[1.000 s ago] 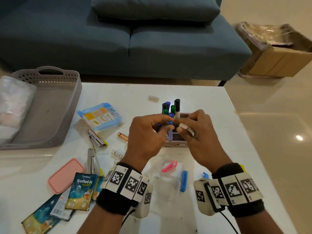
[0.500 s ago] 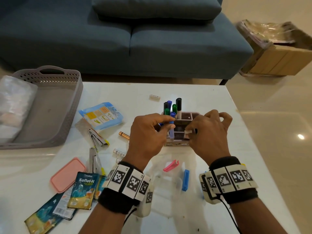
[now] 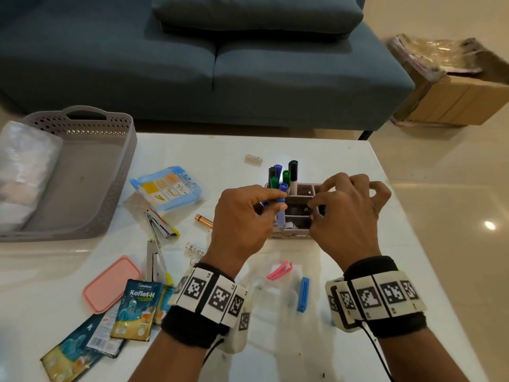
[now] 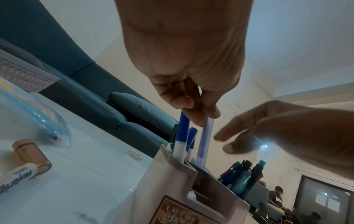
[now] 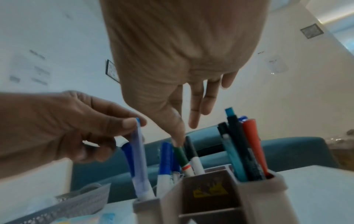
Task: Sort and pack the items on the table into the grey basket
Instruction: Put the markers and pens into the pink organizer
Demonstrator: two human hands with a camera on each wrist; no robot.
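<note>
A beige desk organizer (image 3: 292, 234) (image 4: 172, 189) (image 5: 210, 197) stands mid-table, with markers (image 3: 286, 176) and pens (image 5: 241, 151) upright in it. My left hand (image 3: 278, 201) (image 4: 199, 119) (image 5: 132, 124) pinches the top of a translucent blue pen (image 3: 281, 219) (image 4: 205, 141) (image 5: 139, 159), whose lower end stands in a left compartment. My right hand (image 3: 316, 205) (image 4: 224, 142) (image 5: 184, 133) hovers over the organizer, fingers relaxed and empty, thumb tip by the green marker (image 5: 181, 157). The grey basket (image 3: 129, 161) sits at the table's far left.
A white plastic bag (image 3: 24, 172) lies in the basket. Around the table lie a blue packet (image 3: 168, 187), two staplers (image 3: 161, 224), a battery (image 3: 203, 220), a pink lid (image 3: 111, 283), sachets (image 3: 136, 310), a pink clip (image 3: 279, 270), a blue clip (image 3: 303, 293) and an eraser (image 3: 253, 158).
My right hand pinched a small white piece over the organizer before; now its fingers are spread and hold nothing. My left hand keeps its pinch on the blue pen.
</note>
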